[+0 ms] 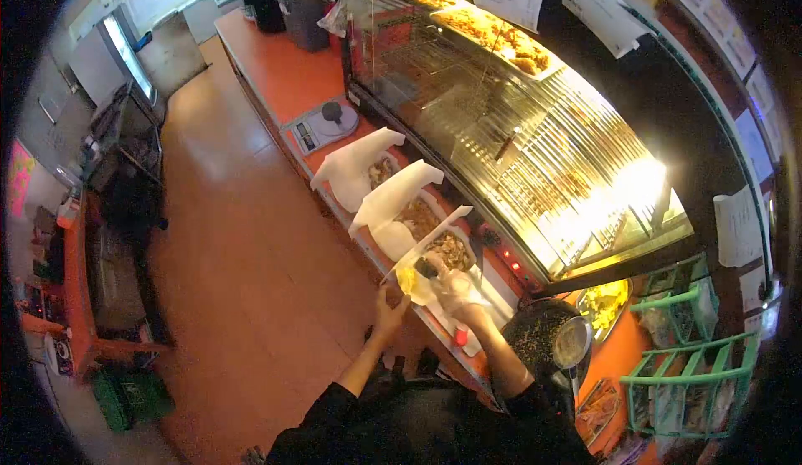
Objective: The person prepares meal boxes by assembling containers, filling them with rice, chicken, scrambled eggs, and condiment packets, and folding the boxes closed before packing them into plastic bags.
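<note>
Three white takeaway boxes stand in a row on the orange counter, lids raised, with brown food inside. My left hand (388,310) has its fingers at the lower edge of the nearest box's lid (422,243), apparently gripping it. A yellow patch (407,279) shows against that lid. Over the front of the same box, my right hand (458,288) is closed around a small dark object (427,267), whose kind I cannot make out. The brown food (451,250) lies just beyond my right fingers. Near my right wrist is a red cap (460,336).
A lit glass warming cabinet (535,156) runs along the counter's far side. A kitchen scale (326,127) sits beyond the boxes. To my right are a dark pan (535,331), a strainer (572,342), a yellow-food tray (606,304) and green baskets (689,390).
</note>
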Tool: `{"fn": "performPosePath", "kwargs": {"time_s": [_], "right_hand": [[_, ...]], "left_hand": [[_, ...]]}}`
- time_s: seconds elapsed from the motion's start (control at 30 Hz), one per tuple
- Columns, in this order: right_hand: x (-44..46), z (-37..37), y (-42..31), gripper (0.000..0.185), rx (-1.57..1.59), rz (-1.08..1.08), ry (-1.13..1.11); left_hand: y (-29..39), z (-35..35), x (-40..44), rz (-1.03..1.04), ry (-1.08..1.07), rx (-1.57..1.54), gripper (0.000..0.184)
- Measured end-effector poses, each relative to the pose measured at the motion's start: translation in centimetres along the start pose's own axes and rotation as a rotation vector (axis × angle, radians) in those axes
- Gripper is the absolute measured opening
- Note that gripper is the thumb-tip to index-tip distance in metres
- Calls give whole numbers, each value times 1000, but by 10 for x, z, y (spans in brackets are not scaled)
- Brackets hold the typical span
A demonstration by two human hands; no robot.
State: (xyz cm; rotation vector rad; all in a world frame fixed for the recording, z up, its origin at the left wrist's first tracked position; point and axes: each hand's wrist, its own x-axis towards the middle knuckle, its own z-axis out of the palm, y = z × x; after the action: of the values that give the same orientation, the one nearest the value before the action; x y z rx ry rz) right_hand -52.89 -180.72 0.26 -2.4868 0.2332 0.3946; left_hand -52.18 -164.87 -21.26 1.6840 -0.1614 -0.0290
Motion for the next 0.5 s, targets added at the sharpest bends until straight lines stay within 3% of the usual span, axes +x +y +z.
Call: {"fn": "performPosePath", "kwargs": {"time_s": [0.07,0.13,0.2,0.23,0.3,0.4,0.47,0.5], "right_hand": [[15,13,3,52,111,-174,76],[32,46,2,38,68,-176,249],[15,65,6,34,94,95,50],[2,71,25,36,46,-129,123],[-2,60,26,33,-4,-120,78],[-1,48,3,29,76,64,129],[10,81,28,25,-221,-302,151],[9,78,26,23,-173,-228,177]], "left_hand": [[53,-12,0,-209,-137,0,44],[43,-9,-3,-236,-83,-7,38],[44,-8,1,-254,-24,-16,37],[54,-7,-2,-235,-10,-183,36],[65,-6,-10,-231,-4,-347,36],[72,-8,-6,-393,-32,-161,46],[62,-4,-9,-383,2,-289,44],[56,-6,-10,-367,14,-311,44]]}}
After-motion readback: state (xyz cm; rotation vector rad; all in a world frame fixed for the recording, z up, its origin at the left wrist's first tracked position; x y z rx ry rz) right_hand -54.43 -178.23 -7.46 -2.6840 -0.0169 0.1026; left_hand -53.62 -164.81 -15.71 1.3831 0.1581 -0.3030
